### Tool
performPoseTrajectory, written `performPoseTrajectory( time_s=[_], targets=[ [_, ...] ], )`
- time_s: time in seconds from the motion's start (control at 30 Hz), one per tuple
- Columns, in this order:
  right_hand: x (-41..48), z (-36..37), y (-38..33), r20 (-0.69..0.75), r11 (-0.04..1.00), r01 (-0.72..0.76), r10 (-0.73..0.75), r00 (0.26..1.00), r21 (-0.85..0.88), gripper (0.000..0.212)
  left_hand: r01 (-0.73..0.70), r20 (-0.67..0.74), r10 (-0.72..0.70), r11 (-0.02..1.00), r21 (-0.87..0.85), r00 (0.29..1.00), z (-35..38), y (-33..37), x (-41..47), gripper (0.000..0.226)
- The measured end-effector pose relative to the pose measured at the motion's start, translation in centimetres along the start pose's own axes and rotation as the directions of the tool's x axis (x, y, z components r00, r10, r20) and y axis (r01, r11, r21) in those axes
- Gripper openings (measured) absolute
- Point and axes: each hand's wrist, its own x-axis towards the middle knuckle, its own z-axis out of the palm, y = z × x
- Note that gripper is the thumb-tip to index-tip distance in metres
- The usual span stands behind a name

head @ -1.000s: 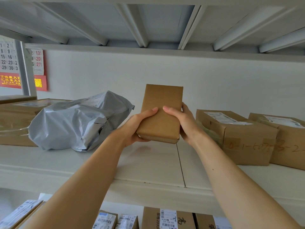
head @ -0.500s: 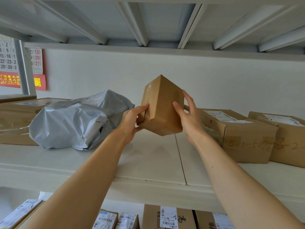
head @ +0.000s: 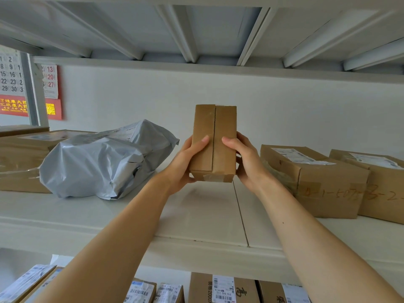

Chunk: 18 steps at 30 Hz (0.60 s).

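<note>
Head view, looking up into the racking: the white shelf (head: 203, 217) runs right across, with the ribbed underside of the upper shelf (head: 218, 33) overhead and a plain white wall behind.

Biggest item on the board is the crumpled grey mailer bag (head: 98, 162), off to the left and leaning against a flat brown carton (head: 19, 158). Over on the right, two labelled cartons sit side by side and touching. The nearer carton (head: 321, 182) has handwriting along its front, and the farther carton (head: 384, 184) runs out of the picture. Down below, a row of labelled parcels (head: 223, 289) peeks out from the lower level. Far left on the wall there's a red-and-white calendar (head: 13, 84), partly cut by an upright post.

And centre stage is the small brown box (head: 213, 141). It's standing on end, seam facing the camera and taped lower end nearest us. It's up off the shelf in the open gap between the bag and the nearer carton, its shadow lying on the board beneath.

Both arms are stretched up to it. The left hand (head: 185, 165) clasps the left side and the right hand (head: 248, 165) clasps the right side. Fingers (head: 202, 141) of both hands are wrapped round the box, thumbs lying on the front face either side of the seam.
</note>
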Motion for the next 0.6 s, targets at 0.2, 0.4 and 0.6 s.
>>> performPoseTrajectory(
  time_s=[0.2,0.4,0.6],
  targets=[
    [0.0,0.3,0.1,0.012,1.000,0.019,-0.019,1.000,-0.021,0.078,-0.028,-0.061,0.030,0.999,0.033,0.998,-0.3,-0.2,0.3,0.091],
    [0.2,0.2,0.3,-0.025,0.998,0.056,-0.056,0.998,0.009,0.059,-0.034,-0.076,0.041,0.995,0.095,0.996,-0.1,-0.2,0.2,0.091],
    [0.8,-0.7,0.3,-0.194,0.974,0.201,-0.219,0.956,-0.105,0.046,-0.116,-0.269,0.135,0.990,0.086,0.954,-0.5,-0.4,0.7,0.091]
  ],
)
